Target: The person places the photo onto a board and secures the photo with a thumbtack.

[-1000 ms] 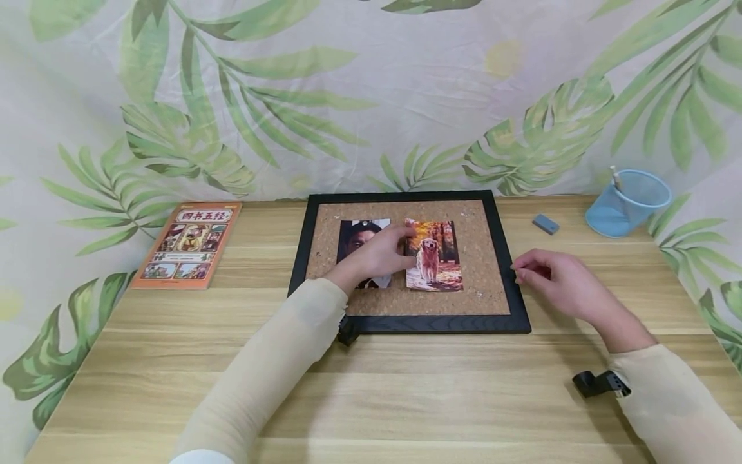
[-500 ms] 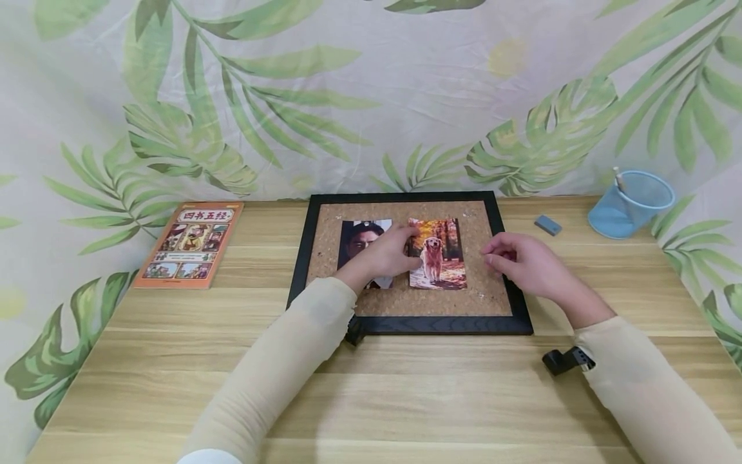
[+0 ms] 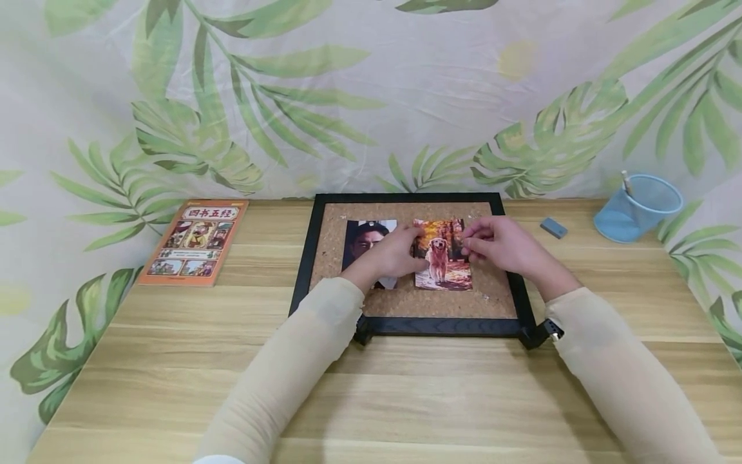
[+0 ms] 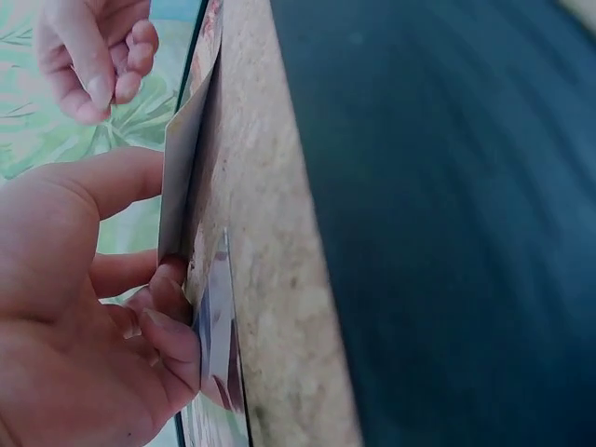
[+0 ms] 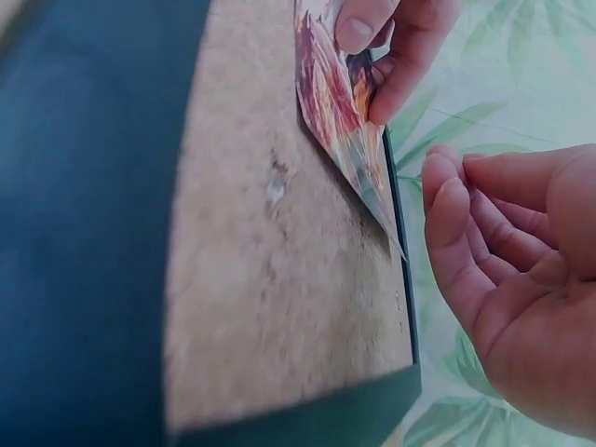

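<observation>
1. Dog photo (image 3: 443,263), a glossy rectangular print of a golden dog among orange autumn trees, lies on the right half of the brown cork pinboard with a black frame (image 3: 504,296), which rests flat on the pale wooden table (image 3: 371,386).
2. Left hand (image 3: 394,252) holds the dog photo at its left edge: thumb and curled fingers pinch the paper, and the left wrist view shows that edge lifted slightly off the cork.
3. Right hand (image 3: 501,245) is over the photo's upper right corner, its fingertips (image 5: 442,200) drawn together in a pinch just beside the paper; whether something tiny sits between them I cannot tell.
4. A second print, a dark portrait photo (image 3: 368,241), lies on the cork just left of the dog photo, partly under the left hand.
5. An orange paperback book with Chinese characters (image 3: 197,241) lies on the table well left of the board.
6. A small grey eraser block (image 3: 553,227) sits right of the frame, and a light blue mesh pen cup (image 3: 637,207) stands farther right, near the leaf-patterned curtain (image 3: 371,96).
</observation>
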Motion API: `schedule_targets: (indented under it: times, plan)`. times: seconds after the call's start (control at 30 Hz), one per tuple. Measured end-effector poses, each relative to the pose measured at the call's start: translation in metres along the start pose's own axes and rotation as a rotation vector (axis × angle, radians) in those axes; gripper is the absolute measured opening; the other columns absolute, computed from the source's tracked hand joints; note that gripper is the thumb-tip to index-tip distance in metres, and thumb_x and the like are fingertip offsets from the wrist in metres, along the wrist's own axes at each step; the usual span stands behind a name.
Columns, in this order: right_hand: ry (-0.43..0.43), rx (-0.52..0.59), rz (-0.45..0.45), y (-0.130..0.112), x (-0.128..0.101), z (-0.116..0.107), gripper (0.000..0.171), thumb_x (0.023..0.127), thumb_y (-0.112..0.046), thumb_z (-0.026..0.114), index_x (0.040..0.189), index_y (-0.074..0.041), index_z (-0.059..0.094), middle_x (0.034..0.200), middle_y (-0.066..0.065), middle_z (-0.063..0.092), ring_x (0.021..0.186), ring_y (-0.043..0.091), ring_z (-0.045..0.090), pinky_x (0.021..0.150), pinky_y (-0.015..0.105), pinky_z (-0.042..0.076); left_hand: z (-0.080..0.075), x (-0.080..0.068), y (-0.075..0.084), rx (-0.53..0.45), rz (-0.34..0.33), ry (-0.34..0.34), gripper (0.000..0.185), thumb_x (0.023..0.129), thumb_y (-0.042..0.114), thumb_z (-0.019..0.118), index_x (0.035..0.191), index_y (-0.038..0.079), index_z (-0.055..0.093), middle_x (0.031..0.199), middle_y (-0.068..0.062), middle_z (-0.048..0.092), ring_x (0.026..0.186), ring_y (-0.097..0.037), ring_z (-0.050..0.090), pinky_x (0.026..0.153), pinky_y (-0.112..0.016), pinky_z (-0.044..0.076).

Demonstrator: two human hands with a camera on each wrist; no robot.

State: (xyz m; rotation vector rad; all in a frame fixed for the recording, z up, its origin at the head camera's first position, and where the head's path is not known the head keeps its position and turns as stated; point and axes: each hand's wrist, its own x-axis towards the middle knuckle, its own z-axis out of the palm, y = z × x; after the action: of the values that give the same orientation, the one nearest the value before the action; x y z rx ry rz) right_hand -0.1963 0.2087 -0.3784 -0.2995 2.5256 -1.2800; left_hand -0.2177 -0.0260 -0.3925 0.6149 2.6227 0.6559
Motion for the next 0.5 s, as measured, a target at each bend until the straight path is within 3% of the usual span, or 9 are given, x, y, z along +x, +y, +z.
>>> schedule_targets:
  times: [0.5]
  plan:
    - [0.047, 0.069, 0.063, -0.001, 0.056, 0.020, 0.016, 0.098, -0.008, 0.052, 0.106, 0.002, 0.061, 0.087, 0.017, 0.067, 0.069, 0.022, 0.064, 0.061, 0.034, 0.054, -0.001, 0.000, -0.001, -0.004, 0.028, -0.009, 0.070, 0.086, 0.036, 0.067, 0.144, 0.009, 0.039, 0.140, -0.011, 0.040, 0.126, -0.024, 0.044, 0.106, -0.037, 0.036]
